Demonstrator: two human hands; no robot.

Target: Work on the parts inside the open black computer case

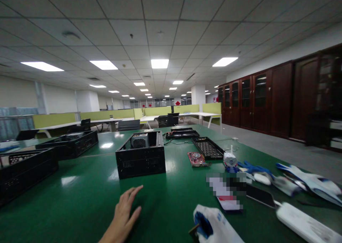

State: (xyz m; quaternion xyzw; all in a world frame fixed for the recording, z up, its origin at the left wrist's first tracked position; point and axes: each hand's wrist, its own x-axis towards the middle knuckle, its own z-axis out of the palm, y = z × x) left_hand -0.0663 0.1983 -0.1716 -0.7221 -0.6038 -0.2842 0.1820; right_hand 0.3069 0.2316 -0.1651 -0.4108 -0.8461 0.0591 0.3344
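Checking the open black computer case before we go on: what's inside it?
Inside the computer case, a grey box with a round fan grille sits at the rear left. The rest looks dark and open. The front wall hides the floor of the case, so any parts lower down cannot be seen.

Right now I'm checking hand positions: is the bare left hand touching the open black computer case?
No. The left hand lies flat on the green table, with bare tabletop between its fingertips and the black computer case farther back.

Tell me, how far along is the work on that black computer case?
Done: the case stands open, its panel and a red card laid beside it. In hand: the left hand rests flat before it; the gloved right hand grips something small. Left: parts remain inside.
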